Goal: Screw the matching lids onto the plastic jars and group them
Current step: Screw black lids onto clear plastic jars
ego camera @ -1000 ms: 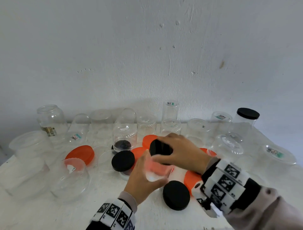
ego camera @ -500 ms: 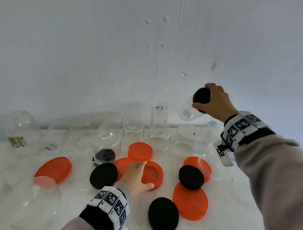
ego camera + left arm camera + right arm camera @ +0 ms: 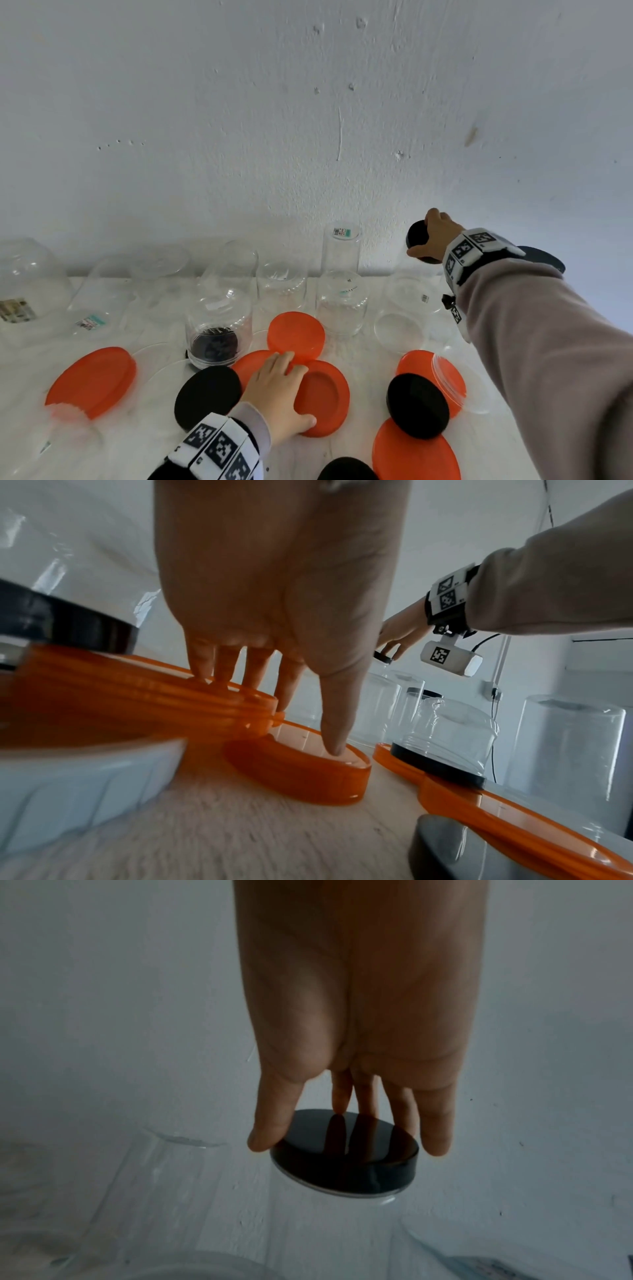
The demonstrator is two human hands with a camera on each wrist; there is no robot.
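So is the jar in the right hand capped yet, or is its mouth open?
Capped. The black lid sits flush on the clear jar, with the right hand gripping the lid's rim. How tightly it is screwed cannot be told.

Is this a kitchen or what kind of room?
Hard to say; probably a plain work table set against a bare white wall, covered with empty clear jars and loose orange lids.

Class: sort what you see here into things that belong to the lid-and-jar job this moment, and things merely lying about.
In use:
right hand gripping the black-lidded jar
left hand on an orange lid

Lying about:
tall clear jar
loose black lid
large orange lid
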